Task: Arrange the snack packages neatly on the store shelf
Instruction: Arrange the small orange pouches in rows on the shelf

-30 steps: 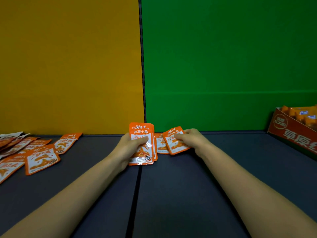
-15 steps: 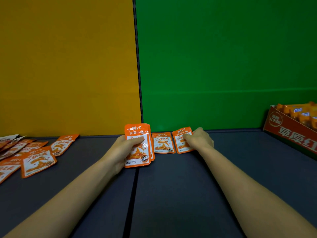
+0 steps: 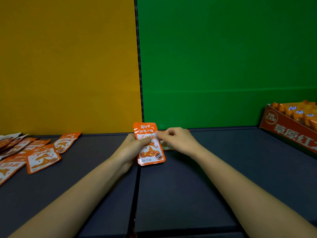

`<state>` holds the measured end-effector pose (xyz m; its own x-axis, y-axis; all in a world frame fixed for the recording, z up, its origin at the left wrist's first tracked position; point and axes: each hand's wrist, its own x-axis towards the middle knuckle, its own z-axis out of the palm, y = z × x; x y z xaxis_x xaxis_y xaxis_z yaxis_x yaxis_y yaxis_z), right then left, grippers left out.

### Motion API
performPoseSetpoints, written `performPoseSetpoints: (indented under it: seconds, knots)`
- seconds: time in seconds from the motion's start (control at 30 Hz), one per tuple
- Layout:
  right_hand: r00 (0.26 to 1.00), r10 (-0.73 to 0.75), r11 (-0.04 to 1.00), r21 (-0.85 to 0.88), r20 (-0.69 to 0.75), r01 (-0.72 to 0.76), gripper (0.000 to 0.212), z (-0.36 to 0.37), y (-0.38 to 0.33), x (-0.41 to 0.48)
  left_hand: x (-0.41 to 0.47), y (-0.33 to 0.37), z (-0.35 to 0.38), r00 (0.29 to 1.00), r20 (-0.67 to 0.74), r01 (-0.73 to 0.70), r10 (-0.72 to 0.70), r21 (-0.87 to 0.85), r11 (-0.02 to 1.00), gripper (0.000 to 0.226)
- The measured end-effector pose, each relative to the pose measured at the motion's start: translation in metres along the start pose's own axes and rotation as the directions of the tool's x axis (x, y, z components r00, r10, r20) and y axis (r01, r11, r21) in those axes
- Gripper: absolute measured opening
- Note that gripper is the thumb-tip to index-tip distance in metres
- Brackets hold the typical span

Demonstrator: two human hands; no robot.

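Note:
My left hand (image 3: 131, 147) is shut on a small stack of orange snack packets (image 3: 151, 152), held upright over the dark shelf (image 3: 223, 169) near its middle seam. My right hand (image 3: 179, 140) is just right of the stack, its thumb and forefinger pinching the front packet's right edge. Behind my right hand, a laid-down orange packet (image 3: 167, 146) peeks out at the back of the shelf; the rest of that row is hidden by the hand.
Several loose orange packets (image 3: 41, 157) lie scattered at the shelf's left end. An open red-orange carton (image 3: 288, 130) holding other orange snacks stands at the far right. A yellow panel (image 3: 68, 66) and a green panel (image 3: 223, 66) form the back wall.
My right hand has left the packet it set flat at the back of the shelf and has moved left onto the stack. My left hand and the stack have barely moved.

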<state>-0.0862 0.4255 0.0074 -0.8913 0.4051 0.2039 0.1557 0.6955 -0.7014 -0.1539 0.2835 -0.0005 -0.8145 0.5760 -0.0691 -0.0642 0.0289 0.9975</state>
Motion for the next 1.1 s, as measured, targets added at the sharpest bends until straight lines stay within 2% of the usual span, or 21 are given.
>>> performPoseSetpoints:
  seconds: [0.07,0.17,0.27,0.4,0.53,0.7,0.83,0.97,1.1]
  knots:
    - [1.000,-0.021,1.000,0.019,0.005,0.021,0.033,0.003,-0.002,-0.003,0.001,-0.003,0.000,1.000,-0.003,-0.013,0.014,0.024,1.000,0.049]
    - [0.999,0.002,0.987,0.161,0.043,-0.009,0.021,0.002,0.004,-0.002,0.000,-0.005,0.002,0.999,0.024,-0.044,0.042,0.078,0.996,0.059]
    - [0.999,0.040,0.956,0.289,0.000,-0.038,0.024,-0.006,0.012,0.005,-0.002,-0.005,0.007,0.998,0.041,-0.045,0.042,0.078,0.996,0.042]
    - [0.972,0.137,0.940,0.336,-0.192,-0.066,0.026,-0.041,0.037,0.023,-0.005,-0.002,0.009,0.999,-0.032,0.039,-0.037,0.067,0.997,0.023]
    - [0.901,0.271,0.937,0.307,-0.340,-0.166,0.026,-0.074,0.080,0.025,-0.010,0.001,0.011,0.998,0.007,0.062,-0.063,0.140,0.988,0.013]
    - [0.857,0.410,0.908,0.233,-0.313,-0.349,0.015,-0.081,0.113,0.024,-0.010,-0.002,0.010,0.998,0.044,0.035,-0.047,0.232,0.972,0.012]
    - [0.845,0.418,0.908,0.170,-0.333,-0.382,0.026,-0.079,0.114,0.025,-0.011,-0.003,0.011,0.998,0.065,-0.009,-0.014,0.342,0.940,0.015]
    - [0.851,0.418,0.902,0.031,-0.318,-0.431,0.031,-0.076,0.113,0.025,-0.009,-0.004,0.008,0.997,0.069,-0.019,-0.019,0.512,0.859,0.027]
    - [0.856,0.391,0.894,-0.081,-0.338,-0.440,0.031,-0.075,0.110,0.022,-0.007,-0.005,0.006,0.996,0.092,-0.053,-0.004,0.605,0.794,0.043]
